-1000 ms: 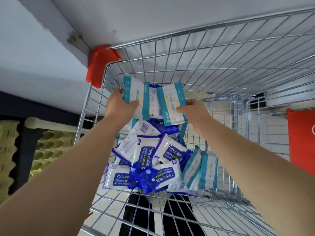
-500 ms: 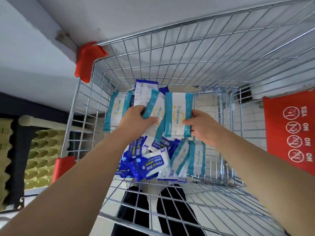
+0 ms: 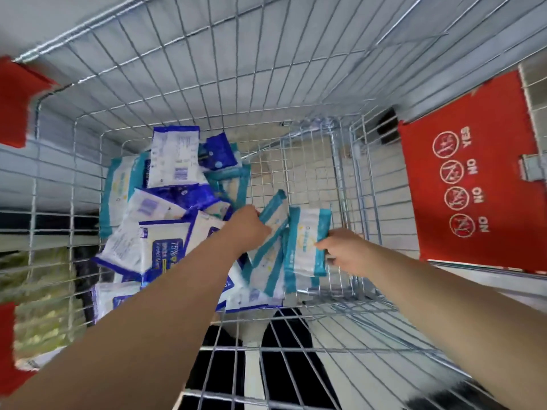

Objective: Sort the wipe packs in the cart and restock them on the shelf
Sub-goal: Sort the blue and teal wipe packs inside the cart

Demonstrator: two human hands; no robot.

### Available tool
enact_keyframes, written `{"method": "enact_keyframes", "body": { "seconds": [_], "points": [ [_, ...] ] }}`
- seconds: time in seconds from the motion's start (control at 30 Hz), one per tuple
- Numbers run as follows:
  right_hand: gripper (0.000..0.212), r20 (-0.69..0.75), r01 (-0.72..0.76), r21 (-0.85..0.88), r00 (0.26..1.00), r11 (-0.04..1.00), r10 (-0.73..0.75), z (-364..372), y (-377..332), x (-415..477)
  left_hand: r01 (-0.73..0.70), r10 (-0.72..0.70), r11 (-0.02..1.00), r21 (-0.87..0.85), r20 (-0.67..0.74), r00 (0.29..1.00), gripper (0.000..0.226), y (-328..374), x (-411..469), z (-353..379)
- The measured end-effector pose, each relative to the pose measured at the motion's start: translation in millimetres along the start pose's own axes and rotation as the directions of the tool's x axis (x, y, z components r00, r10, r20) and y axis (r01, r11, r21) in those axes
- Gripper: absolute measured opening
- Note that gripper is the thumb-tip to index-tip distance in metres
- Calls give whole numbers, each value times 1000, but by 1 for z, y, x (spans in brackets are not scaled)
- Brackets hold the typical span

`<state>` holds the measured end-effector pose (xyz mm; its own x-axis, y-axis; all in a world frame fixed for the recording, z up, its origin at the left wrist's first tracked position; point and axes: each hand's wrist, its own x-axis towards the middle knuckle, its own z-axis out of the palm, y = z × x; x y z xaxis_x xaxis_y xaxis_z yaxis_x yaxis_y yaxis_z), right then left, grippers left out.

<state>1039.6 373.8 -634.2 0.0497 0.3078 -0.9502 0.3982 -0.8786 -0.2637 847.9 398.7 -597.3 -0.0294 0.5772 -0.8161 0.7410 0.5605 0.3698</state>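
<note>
Teal-and-white film, soft and crinkly: these wipe packs look like light, floppy pouches that sag from a corner and slide on one another. I judge the best hold is across a sealed end band, thumb on one face and fingers behind.

My left hand (image 3: pixel 247 229) grips the left teal pack (image 3: pixel 273 216) by its near edge, and the pack is tilted onto its side. My right hand (image 3: pixel 346 251) pinches the right teal pack (image 3: pixel 307 241) at its lower right edge, printed face toward me. Both packs sit low in the cart (image 3: pixel 207 84), on the right half of its floor, lying against more teal packs (image 3: pixel 266 270) beneath them. The blue packs (image 3: pixel 165 244) are heaped just to the left and touch the teal group. A few teal ones are mixed in at that heap's far side and left edge. No shelf shows.

A second ago my hands held these packs up near the cart's far wall, above the heap. Half a second ago they were partway down. Now they are at the floor, right of the blue heap. My head has swung right too, so the red flap (image 3: pixel 467 179) with its warning signs shows nearly whole, where a second ago only a strip of it was visible.
</note>
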Motion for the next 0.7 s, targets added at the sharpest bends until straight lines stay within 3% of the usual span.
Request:
{"method": "enact_keyframes", "body": {
  "seconds": [0.13,0.3,0.4,0.5,0.6,0.7],
  "points": [
    [29,24,37,-47,999,998,-36,6,8,10,34,-41,992,125,54,998,21,0,13,6],
    [28,-2,10,135,1000,991,-10,3,12,23,8,-7,995,99,-12,1000,31,-3,16,14],
    [23,17,-7,153,1000,988,5,-2,5,17,4,-5,1000,-30,-15,1000,36,1,17,15],
    [16,-24,80,119,997,990,-77,-14,-11,8,1,-9,989,-147,-52,999,42,12,19,10],
    [24,-46,198,270,980,942,-193,-36,-42,3,-56,10,920,-388,-119,993,44,30,28,-3],
    [30,-112,278,382,961,882,-254,-59,-76,16,-145,65,861,-488,-177,982,51,57,48,-15]
  ]
}}
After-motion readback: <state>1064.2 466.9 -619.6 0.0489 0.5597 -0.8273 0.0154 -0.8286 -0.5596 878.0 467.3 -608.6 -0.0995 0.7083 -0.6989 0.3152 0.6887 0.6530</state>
